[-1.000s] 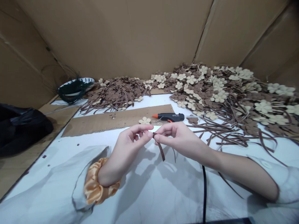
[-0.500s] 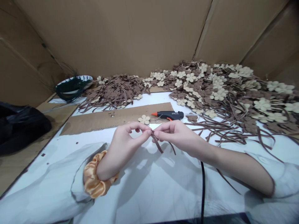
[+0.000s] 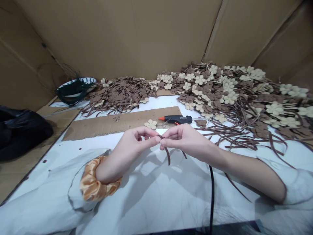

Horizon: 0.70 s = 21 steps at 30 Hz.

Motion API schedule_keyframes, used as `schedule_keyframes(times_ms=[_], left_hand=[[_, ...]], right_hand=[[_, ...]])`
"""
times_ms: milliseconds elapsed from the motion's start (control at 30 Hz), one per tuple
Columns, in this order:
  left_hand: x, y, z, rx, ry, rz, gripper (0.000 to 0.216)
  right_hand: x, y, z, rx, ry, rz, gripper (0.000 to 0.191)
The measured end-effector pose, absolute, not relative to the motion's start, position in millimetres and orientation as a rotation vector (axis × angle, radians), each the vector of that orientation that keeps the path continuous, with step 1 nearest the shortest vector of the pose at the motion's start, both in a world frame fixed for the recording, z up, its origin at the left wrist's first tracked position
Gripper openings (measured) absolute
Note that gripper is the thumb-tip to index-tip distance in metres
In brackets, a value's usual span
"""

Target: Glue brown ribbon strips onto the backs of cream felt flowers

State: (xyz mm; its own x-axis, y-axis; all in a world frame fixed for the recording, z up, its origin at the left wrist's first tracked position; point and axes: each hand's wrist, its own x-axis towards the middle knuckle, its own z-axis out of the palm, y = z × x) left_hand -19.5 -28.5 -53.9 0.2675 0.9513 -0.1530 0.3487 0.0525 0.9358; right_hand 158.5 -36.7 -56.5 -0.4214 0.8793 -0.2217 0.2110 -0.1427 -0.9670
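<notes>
Thumb and fingers of my left hand (image 3: 137, 143) pinch a thin brown ribbon (image 3: 167, 156) just above the white tabletop. My right hand (image 3: 186, 140) pinches the same ribbon close beside it, the fingertips of both hands almost touching. Two ends of ribbon hang below my right hand; the part between my fingertips is mostly hidden. Right behind my hands, a cream flower cutout (image 3: 150, 124) lies on a strip of cardboard (image 3: 97, 128). A black glue gun (image 3: 178, 119) with an orange tip lies behind my right hand, its nozzle pointing left.
Brown and cream flower cutouts (image 3: 230, 86) are heaped along the back right, with loose brown ribbons (image 3: 234, 133) in front. Another heap (image 3: 119, 93) stands back left, beside a bowl (image 3: 91, 80) of dark green material. A black bag (image 3: 22, 133) sits far left. A black cord (image 3: 212, 199) runs toward me.
My left hand and wrist have shifted slightly left. The ribbon at my fingertips has turned, and its hanging end now points more steeply down.
</notes>
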Motion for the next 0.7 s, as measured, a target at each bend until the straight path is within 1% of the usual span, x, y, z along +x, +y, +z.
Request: schedule_keyframes(times_ms=[200, 367, 467, 700], left_hand=[[-19.7, -29.5, -46.5, 1.719, 1.28, 0.733, 0.021], [-19.4, -30.3, -41.6, 1.873, 1.36, 0.737, 0.019], [-19.7, -27.9, -41.7, 1.852, 1.42, 0.714, 0.021], [-21.3, -22.5, -43.9, 1.717, 1.413, 0.75, 0.02]], right_hand=[[159.3, -35.2, -59.7, -1.225, -1.568, 1.617, 0.015], [158.4, -36.3, -58.5, -1.226, -1.539, 1.654, 0.014], [159.1, -35.3, -59.5, -1.227, -1.508, 1.701, 0.014], [159.1, -33.3, -61.4, -1.104, -1.491, 1.735, 0.023]])
